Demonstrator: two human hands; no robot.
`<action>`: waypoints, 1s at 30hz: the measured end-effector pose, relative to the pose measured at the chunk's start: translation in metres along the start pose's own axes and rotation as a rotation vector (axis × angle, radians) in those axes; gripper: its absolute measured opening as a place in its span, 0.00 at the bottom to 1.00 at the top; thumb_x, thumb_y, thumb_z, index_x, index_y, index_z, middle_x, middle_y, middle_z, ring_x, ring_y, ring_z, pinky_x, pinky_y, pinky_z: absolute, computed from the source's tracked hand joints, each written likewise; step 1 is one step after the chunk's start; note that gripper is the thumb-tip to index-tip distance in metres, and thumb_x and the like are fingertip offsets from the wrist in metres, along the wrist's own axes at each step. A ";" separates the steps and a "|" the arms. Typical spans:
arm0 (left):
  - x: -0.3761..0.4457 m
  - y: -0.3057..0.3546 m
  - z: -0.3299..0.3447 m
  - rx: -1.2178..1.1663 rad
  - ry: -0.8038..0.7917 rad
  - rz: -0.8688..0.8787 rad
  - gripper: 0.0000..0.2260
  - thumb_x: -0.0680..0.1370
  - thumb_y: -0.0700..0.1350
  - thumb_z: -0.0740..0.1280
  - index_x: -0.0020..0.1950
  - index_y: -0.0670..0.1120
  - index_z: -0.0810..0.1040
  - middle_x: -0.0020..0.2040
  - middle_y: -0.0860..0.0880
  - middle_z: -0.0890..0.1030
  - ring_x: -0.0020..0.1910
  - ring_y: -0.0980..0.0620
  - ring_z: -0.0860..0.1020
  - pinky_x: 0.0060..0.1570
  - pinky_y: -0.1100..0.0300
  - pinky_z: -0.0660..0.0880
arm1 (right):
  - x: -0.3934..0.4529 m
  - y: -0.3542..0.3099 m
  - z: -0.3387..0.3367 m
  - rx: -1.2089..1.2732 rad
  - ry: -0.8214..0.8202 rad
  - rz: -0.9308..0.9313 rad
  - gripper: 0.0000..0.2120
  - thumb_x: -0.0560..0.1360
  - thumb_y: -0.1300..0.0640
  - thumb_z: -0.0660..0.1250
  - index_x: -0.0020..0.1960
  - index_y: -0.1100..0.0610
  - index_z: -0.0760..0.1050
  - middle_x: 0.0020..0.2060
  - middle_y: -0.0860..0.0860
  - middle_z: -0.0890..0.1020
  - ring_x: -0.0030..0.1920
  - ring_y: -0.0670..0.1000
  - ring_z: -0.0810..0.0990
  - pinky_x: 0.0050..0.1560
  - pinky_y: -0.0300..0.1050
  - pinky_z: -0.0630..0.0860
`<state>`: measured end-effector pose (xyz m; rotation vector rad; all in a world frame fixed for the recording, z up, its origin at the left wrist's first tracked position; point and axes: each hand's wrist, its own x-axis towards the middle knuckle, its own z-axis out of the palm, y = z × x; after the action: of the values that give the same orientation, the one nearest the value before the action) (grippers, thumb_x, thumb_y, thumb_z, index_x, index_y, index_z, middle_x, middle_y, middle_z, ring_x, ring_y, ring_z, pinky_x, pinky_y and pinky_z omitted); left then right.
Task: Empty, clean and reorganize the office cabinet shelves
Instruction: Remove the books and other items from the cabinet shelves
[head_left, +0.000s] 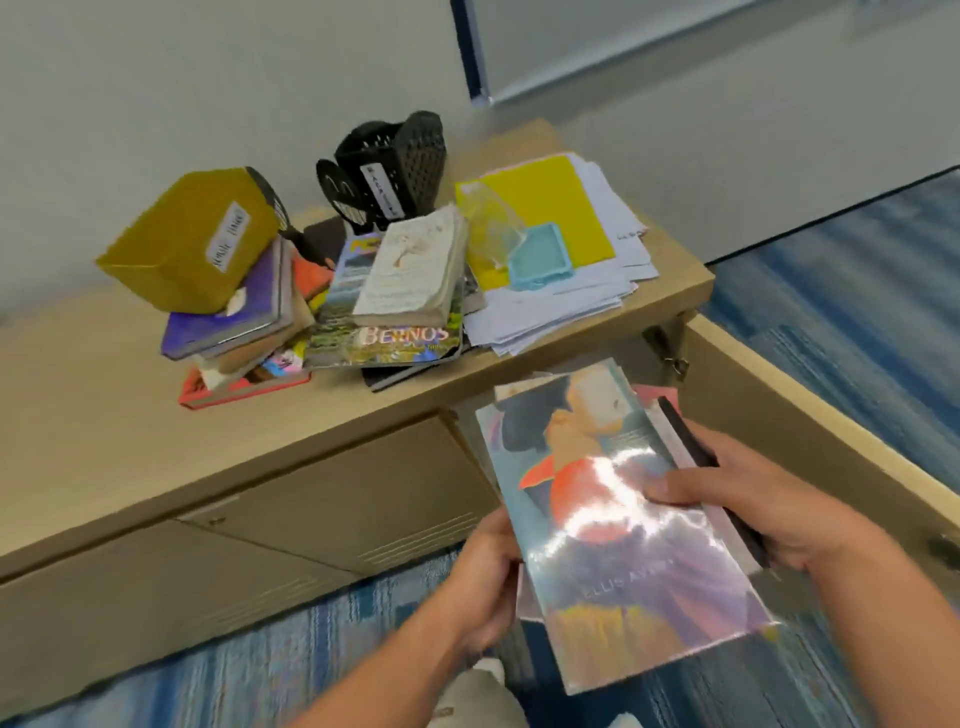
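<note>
Both hands are on a small stack of books (618, 519), held out in front of the cabinet (322, 499), just below its top edge. The left hand (483, 577) curls round the stack's near-left edge, thumb on the glossy top cover. The right hand (748, 512) clamps the far side, thumb pressed flat on the cover, fingers wrapped under a dark spine.

My read: this load is on its way up to join the piles on the cabinet top (104, 395). To do it well, keep the stack level and squeezed from both sides, since that shiny cover looks slippery and the books beneath are fanned out unevenly. The free patch is to the left of the piles; land it flat there rather than on the leaning heap.

Now the count. In the hands: one cover book, plus at least two more edges peeking out behind, exact number unclear. Up top: one yellow box (182, 244) tilted on a leaning book pile (234, 332) of roughly five, one magazine (384, 322) with one pale paperback (410, 265) lying on it, one black mesh organizer (389, 166), one paper heap (561, 291) carrying one yellow folder (550, 213) and one blue tray (540, 254). The cabinet door (810, 431) at right hangs open.
</note>
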<state>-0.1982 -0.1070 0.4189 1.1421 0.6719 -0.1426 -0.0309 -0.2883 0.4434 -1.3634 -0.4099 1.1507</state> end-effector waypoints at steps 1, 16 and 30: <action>-0.005 0.009 -0.006 -0.032 0.003 0.029 0.17 0.70 0.45 0.65 0.57 0.41 0.82 0.51 0.42 0.85 0.48 0.46 0.84 0.44 0.55 0.80 | 0.004 -0.015 0.011 -0.033 -0.003 -0.020 0.29 0.59 0.50 0.79 0.60 0.45 0.80 0.56 0.58 0.84 0.55 0.60 0.83 0.57 0.56 0.77; 0.023 0.158 -0.163 -0.178 0.066 0.399 0.23 0.70 0.34 0.66 0.66 0.42 0.77 0.59 0.39 0.83 0.55 0.41 0.82 0.54 0.48 0.78 | 0.136 -0.141 0.124 0.023 0.220 -0.189 0.21 0.66 0.62 0.71 0.59 0.57 0.78 0.43 0.55 0.86 0.39 0.53 0.85 0.37 0.44 0.82; 0.136 0.306 -0.281 0.169 0.082 0.137 0.19 0.74 0.62 0.70 0.55 0.48 0.83 0.49 0.46 0.87 0.52 0.44 0.84 0.63 0.44 0.76 | 0.326 -0.193 0.183 -0.026 0.434 -0.025 0.20 0.70 0.54 0.75 0.59 0.61 0.81 0.50 0.57 0.86 0.45 0.57 0.83 0.53 0.50 0.76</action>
<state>-0.0752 0.3008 0.5163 1.3581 0.6613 -0.0365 0.0422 0.1148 0.5386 -1.5778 -0.1283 0.7999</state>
